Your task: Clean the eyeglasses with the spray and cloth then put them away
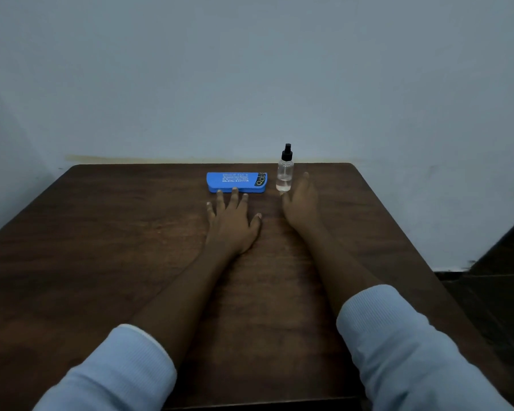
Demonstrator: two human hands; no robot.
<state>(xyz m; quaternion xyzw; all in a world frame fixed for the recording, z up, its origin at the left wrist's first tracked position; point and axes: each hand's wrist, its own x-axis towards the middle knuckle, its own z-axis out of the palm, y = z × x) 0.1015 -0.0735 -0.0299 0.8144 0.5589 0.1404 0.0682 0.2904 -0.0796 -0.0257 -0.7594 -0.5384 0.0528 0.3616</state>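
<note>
Head view is dim, and several things are hard to read. The blue eyeglass case (236, 182) lies shut at the centre of the frame, near the far edge of the table (101, 247), so its inside is hidden. The white print on its lid is too small to make out.

Just right of the case stands a clear spray bottle (285, 173) with a black pump top, upright, with a little liquid at the bottom.

The left hand (233, 221) lies palm down on the table with its grip apart and the fingers spread. The middle fingertips reach the near edge of the case. I cannot tell if they touch it.

The right hand (301, 203) stands on its side just right of the bottle, its grip also apart and holding nothing. The thumb is close to the bottle's base, but contact is not clear.

Both light blue ribbed sleeves (122, 372) are cut off by the bottom of the frame.

The table is dark brown wood with visible grain, and its far edge meets a pale grey-blue wall (250, 69). A faint yellowish mark runs along that wall just above the table. At the lower right a dark floor (502, 307) shows.
</note>
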